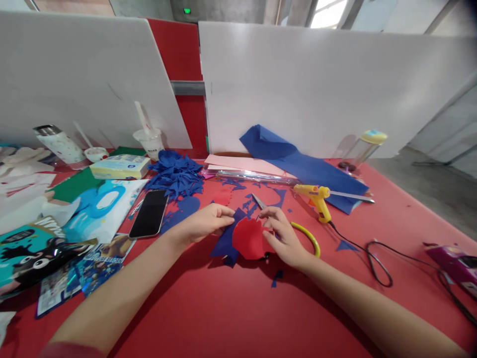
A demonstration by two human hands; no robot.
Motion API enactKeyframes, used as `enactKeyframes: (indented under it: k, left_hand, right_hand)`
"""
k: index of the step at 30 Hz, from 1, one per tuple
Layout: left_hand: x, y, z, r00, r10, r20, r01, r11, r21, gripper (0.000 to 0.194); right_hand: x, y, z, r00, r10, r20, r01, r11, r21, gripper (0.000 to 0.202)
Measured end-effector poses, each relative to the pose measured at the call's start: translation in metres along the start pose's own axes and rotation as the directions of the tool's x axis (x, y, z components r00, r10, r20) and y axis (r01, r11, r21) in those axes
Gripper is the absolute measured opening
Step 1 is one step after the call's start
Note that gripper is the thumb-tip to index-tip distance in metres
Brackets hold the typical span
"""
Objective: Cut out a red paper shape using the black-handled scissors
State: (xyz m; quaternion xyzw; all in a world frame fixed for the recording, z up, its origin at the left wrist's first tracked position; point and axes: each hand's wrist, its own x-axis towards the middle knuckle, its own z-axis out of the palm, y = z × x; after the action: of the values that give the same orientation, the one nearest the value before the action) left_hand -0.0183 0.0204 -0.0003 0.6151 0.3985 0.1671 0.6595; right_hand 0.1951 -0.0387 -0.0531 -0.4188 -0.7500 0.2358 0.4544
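Note:
My left hand pinches the edge of a dark blue sheet piece, which looks like felt or craft foam. Overlapping that piece is a red rounded cutout with a notched edge. My right hand has its fingers closed on the red cutout's right side. Scissors lie beneath and behind the right hand, their metal blades pointing away from me. A yellow loop, seemingly their handle, shows to the right; the middle is hidden by the hand. Another red scalloped piece lies just beyond my left hand.
A yellow glue gun with a black cord stands at the right. Blue scraps, a phone and a plastic cup are at the left. A large blue sheet lies along the white partition.

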Motion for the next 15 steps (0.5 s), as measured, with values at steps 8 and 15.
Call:
enactKeyframes:
  k: [8, 15]
  left_hand:
    - [-0.001, -0.002, 0.010, 0.998, 0.052, -0.027, -0.050, 0.996, 0.080, 0.018]
    - [-0.002, -0.001, 0.011, 0.995, 0.056, -0.083, -0.055, 0.998, 0.013, 0.025]
  right_hand:
    - [0.003, -0.010, 0.002, 0.995, -0.050, 0.084, 0.047, 0.998, 0.034, 0.016]
    - [0.003, -0.018, 0.003, 0.978, 0.183, 0.097, -0.192, 0.976, 0.099, 0.016]
